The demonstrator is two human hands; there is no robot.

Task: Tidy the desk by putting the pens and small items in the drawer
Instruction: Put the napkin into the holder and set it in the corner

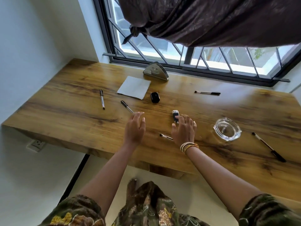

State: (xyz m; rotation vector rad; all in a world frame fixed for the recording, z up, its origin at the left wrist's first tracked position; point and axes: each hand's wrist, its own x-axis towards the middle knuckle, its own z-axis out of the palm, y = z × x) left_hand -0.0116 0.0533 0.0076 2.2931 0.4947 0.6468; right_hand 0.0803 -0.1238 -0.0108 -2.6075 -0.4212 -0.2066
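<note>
Where right hand (184,129) spreads, pen (165,136) half hidden, lighter (175,116) partly covered

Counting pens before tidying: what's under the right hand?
A pen runs under the right hand; only its left end shows. The fingertips touch a small black-and-silver item. Anything else beneath the palm is hidden.

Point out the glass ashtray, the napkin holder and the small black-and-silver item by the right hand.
glass ashtray (227,129): head view, on its clear hollow centre.
napkin holder (155,71): head view, on its metal front face.
small black-and-silver item (175,115): head view, on its dark upper body.
</note>
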